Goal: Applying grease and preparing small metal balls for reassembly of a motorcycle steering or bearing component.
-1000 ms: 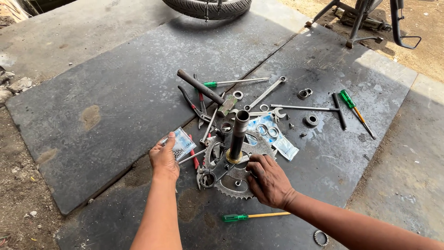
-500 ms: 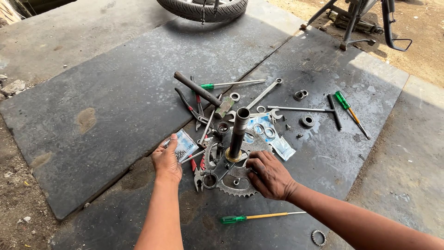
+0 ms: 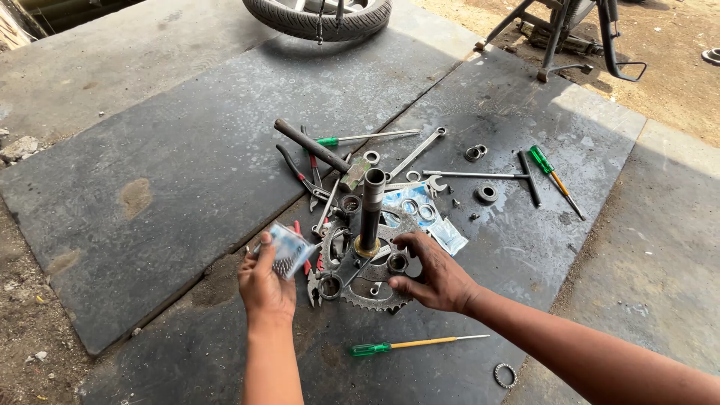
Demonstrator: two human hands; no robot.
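Landmark: upright steel tube [image 3: 371,210], stood on its brass-coloured collar at the middle of the toothed chainring [image 3: 373,281].
Left hand [image 3: 264,283]: lifted just left of the tube's foot, fingers closed around a small clear packet [image 3: 286,251] of tiny dark parts.
Right hand [image 3: 433,276]: just right of the tube's foot, fingers and thumb curled together over a round bearing cup [image 3: 397,262]; could not tell whether pinched tight or only touched.
Bearing cup: sat on the chainring, close beside the tube's collar, to its right.
Chainring: lay flat on the dark stone slab [image 3: 187,157], under and around the tube.
Pliers with red grips [image 3: 311,266]: between the tube and the left hand, near the chainring's left edge.
Blue-and-clear plastic wrappers [image 3: 420,214]: just right of the tube, behind the right hand.
Hammer [image 3: 319,150]: beyond the tube, a little to the left.
Spanner [image 3: 420,150]: beyond the tube, angled away to the right.
T-handle wrench [image 3: 487,176]: well right of the tube.
Green-handled screwdriver [image 3: 409,345]: nearer the camera than the tube, below the right forearm.
Tyre [image 3: 315,11]: far beyond the tube, at the slab's top edge.
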